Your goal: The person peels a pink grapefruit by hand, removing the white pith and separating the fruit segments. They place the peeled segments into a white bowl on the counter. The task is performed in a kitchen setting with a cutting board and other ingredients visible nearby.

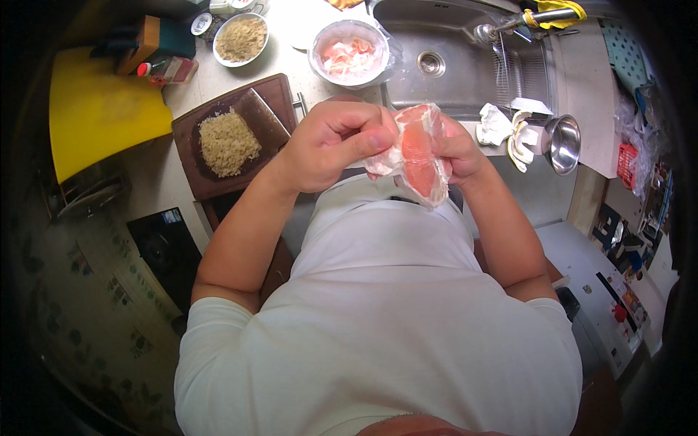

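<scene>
Above the counter's front edge, both hands hold a chunk of pink-fleshed citrus [419, 158], apparently pomelo, with whitish membrane partly peeled from its flesh. My left hand [332, 144] pinches the loose membrane [381, 162] between thumb and fingers. On the other side, my right hand [461, 151] grips the chunk, its fingers partly hidden behind the fruit. Just beyond the hands stands a white bowl [349, 80] lined with clear plastic, holding pink and white citrus pieces. To the right, thick white pieces of rind [522, 147] lie by the sink's near corner.
A steel sink [403, 95] with a faucet [504, 24] is ahead right; a metal bowl [564, 144] sits near the counter edge. At left, a brown cutting board [191, 182] carries chopped pale food [228, 143] and a cleaver [256, 117]. Behind it stands a filled bowl [241, 38].
</scene>
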`<state>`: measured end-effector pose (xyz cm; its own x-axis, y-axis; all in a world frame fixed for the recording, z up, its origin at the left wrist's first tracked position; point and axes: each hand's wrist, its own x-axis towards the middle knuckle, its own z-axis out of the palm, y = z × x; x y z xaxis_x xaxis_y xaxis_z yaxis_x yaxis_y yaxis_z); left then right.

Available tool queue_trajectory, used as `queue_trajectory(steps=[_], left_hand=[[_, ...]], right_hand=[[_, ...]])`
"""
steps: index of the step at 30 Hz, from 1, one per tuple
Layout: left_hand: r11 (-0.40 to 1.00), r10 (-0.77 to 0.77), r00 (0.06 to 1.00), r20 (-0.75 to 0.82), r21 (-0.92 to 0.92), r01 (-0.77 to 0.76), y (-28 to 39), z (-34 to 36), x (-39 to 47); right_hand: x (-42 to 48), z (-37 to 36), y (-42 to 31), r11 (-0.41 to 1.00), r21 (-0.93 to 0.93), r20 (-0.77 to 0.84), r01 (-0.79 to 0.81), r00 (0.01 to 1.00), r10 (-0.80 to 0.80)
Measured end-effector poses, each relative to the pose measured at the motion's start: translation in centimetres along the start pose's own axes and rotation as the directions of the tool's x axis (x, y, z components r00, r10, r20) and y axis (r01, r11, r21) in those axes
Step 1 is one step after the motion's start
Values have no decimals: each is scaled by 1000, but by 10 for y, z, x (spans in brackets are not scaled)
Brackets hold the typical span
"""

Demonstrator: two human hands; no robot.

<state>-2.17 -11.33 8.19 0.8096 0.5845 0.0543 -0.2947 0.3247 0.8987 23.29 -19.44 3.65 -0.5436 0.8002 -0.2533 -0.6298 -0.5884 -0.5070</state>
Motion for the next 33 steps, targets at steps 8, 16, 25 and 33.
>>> queue_trajectory(steps=[8,16,25,33], left_hand=[[971,-38,993,109,239,11,25,-7,10],[931,-69,983,171,365,2,45,-23,27],[168,106,975,-193,970,174,4,-114,61],[54,84,959,-269,963,265,-67,-136,86]], right_hand=[[2,-7,-3,997,-60,32,-44,998,46],[-7,-11,-9,987,-123,60,-104,992,112],[-27,-10,-8,993,-90,-241,81,965,-100],[-7,18,-19,967,-164,-576,194,777,-253]])
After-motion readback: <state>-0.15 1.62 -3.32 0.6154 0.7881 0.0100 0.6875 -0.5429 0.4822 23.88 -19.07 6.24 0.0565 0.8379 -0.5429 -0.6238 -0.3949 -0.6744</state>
